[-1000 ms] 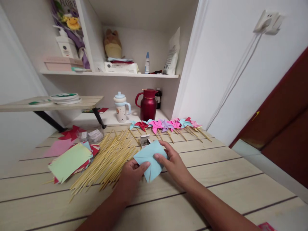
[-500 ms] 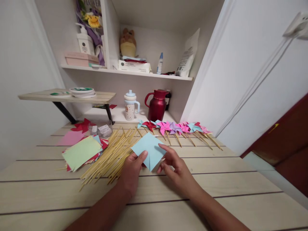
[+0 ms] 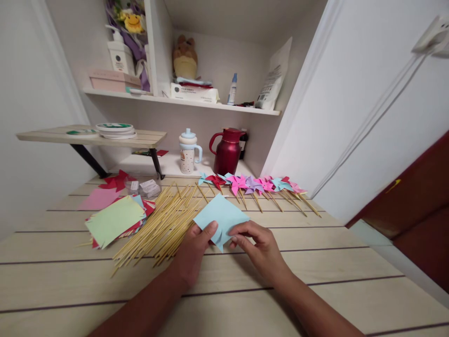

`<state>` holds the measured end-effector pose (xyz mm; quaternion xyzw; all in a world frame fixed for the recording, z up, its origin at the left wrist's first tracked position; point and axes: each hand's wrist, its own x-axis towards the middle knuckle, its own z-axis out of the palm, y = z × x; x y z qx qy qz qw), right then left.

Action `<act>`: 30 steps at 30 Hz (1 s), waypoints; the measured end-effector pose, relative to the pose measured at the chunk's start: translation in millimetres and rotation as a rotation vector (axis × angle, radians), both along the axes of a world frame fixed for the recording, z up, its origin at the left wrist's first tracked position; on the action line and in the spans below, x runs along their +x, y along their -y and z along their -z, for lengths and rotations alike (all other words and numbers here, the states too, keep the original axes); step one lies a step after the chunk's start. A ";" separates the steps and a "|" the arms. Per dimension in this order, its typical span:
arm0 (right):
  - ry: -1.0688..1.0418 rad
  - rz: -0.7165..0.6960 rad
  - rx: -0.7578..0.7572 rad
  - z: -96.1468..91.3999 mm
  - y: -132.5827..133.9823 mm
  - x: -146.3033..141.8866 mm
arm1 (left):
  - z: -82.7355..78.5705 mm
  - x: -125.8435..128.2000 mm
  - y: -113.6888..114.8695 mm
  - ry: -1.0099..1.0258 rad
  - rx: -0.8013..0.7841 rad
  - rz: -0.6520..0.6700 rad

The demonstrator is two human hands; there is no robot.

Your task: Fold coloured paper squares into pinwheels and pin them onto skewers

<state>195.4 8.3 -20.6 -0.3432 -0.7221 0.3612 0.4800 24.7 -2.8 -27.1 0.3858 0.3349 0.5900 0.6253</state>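
Observation:
A light blue square of paper (image 3: 220, 213), turned like a diamond and slit at its near corner, is held above the table. My left hand (image 3: 193, 248) is closed on its left side, thumb on top and fingers hidden beneath. My right hand (image 3: 257, 243) pinches the paper's near right edge between thumb and fingertips, beside the slit. A spread of thin wooden sticks (image 3: 157, 229) lies left of the paper. Farther left is a pile of cut paper sheets (image 3: 115, 220) with a pale green one on top.
Finished paper pinwheels (image 3: 252, 184) on sticks lie in a row at the back right. Behind them stand a red thermos jug (image 3: 227, 152) and a speckled cup (image 3: 187, 157). Small plastic boxes (image 3: 149, 188) and a red paper pinwheel (image 3: 117, 180) sit near the raised wooden stand (image 3: 147, 138).
My right hand's fingertips have closed in on the paper's edge near the slit, where the paper now bends a little. The view has shifted slightly.

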 end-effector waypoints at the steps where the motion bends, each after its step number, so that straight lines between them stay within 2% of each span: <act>1: 0.000 0.000 -0.005 -0.5 0.4 -0.2 | -1.2 0.4 0.5 0.007 0.003 -0.004; 7: -0.052 0.053 -0.101 -0.6 0.1 -1.8 | -0.4 -1.2 0.3 -0.026 -0.012 -0.038; 15: -0.126 0.161 -0.188 -0.4 -2.9 -2.3 | -3.8 0.9 1.3 -0.003 -0.007 -0.008; 22: -0.062 0.193 -0.146 -4.1 -2.3 -3.0 | -6.6 4.3 3.8 -0.013 -0.046 -0.029; 30: -0.100 0.273 -0.085 -6.0 -4.2 -0.3 | -5.9 14.7 4.8 0.028 -0.080 -0.012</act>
